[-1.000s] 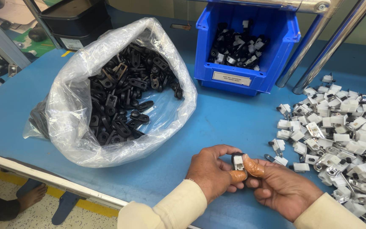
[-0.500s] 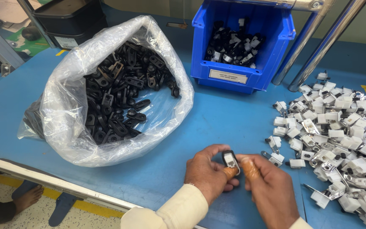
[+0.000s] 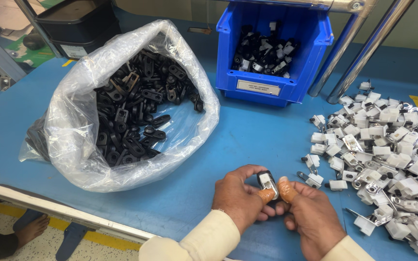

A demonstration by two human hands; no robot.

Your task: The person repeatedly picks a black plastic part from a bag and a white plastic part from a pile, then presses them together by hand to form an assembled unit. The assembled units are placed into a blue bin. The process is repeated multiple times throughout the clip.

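Blue worktable (image 3: 247, 140), plastic bag (image 3: 73, 130), bin (image 3: 272, 77)

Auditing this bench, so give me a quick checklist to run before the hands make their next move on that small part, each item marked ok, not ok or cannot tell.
1. Small black-and-white part pinched between both hands: ok; left hand and right hand both grip it above the blue table.
2. Orange finger covers on the thumbs: ok.
3. Halves fully seated together: cannot tell; fingers hide the joint.
4. Black parts within reach: ok; the clear plastic bag lies open to the left.
5. White parts at hand: ok; heaped loose on the right.
6. Blue bin has room: ok; only partly filled.
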